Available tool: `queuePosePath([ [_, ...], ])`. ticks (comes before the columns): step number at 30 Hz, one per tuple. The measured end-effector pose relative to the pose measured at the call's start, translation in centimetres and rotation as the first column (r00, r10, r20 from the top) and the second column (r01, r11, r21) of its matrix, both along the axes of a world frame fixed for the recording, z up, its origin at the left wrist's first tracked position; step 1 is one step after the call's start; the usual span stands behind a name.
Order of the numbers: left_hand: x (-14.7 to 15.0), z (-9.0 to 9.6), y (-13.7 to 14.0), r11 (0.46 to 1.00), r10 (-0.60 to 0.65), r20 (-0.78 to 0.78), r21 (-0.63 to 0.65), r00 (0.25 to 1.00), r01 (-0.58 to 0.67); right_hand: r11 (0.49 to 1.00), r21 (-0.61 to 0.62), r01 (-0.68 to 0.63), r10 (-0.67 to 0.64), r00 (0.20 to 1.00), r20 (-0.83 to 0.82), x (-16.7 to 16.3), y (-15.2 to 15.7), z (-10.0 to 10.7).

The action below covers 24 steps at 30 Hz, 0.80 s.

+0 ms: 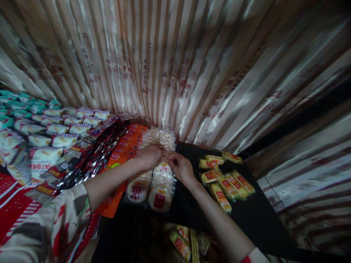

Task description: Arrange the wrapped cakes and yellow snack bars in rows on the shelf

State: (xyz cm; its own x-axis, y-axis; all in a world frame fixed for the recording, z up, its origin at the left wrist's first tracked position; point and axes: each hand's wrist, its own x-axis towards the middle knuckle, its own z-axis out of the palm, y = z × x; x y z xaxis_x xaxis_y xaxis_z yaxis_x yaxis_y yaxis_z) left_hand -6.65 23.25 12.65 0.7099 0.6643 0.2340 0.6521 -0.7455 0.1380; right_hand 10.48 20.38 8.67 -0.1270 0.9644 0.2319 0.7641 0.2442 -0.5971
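Two rows of clear packets of round, pale, flat biscuits (pixel 160 198), with red and yellow labels, lie overlapped on a black surface. Over the middle of these rows, my left hand (pixel 152 156) reaches in from the left with fingers bent onto a packet. My right hand (pixel 181 167) meets it from the right, its thumb and fingers pinched at the edge of a packet in the right-hand row. The fingertips nearly touch each other. Exactly how much of the plastic each hand grips is partly hidden and blurred.
Several yellow packets with orange labels (pixel 219 180) lie to the right on the black cloth (pixel 263 215); more yellow packets (pixel 179 244) are low in front. An orange sheet (pixel 124 146), dark shiny packets (pixel 94 160) and white snack bags (pixel 45 159) fill the left. A striped curtain (pixel 175 65) stands behind.
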Motion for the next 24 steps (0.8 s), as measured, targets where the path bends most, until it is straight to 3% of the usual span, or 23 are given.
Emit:
queuePosePath([
  [3, -0.2, -0.1, -0.7, 0.997, -0.074, -0.107, -0.041, 0.991, 0.070, 1.000, -0.004, 0.003, -0.003, 0.999, -0.033, -0.1, 0.2, -0.3],
  [11, 0.1, -1.2, -0.9, 0.999, -0.022, -0.177, 0.036, 0.984, 0.029, 0.984, 0.107, 0.141, -0.142, 0.990, -0.004, 0.6, -2.1, 0.4],
  [14, 0.0, -1.0, -1.5, 0.999, -0.019, -0.174, 0.044, 0.985, 0.027, 0.993, 0.015, 0.113, -0.114, 0.993, 0.042, 1.5, -3.4, 0.8],
  [18, 0.0, -0.8, -2.0, 0.999, 0.000, -0.174, 0.052, 0.985, 0.010, 0.986, -0.161, -0.040, 0.039, 0.999, -0.004, 2.3, -4.0, 0.6],
  [24, -0.3, -1.1, -2.2, 0.999, 0.022, -0.097, 0.037, 0.995, -0.018, 0.978, -0.188, -0.096, 0.057, 0.977, -0.204, 1.7, -3.0, -0.3],
])
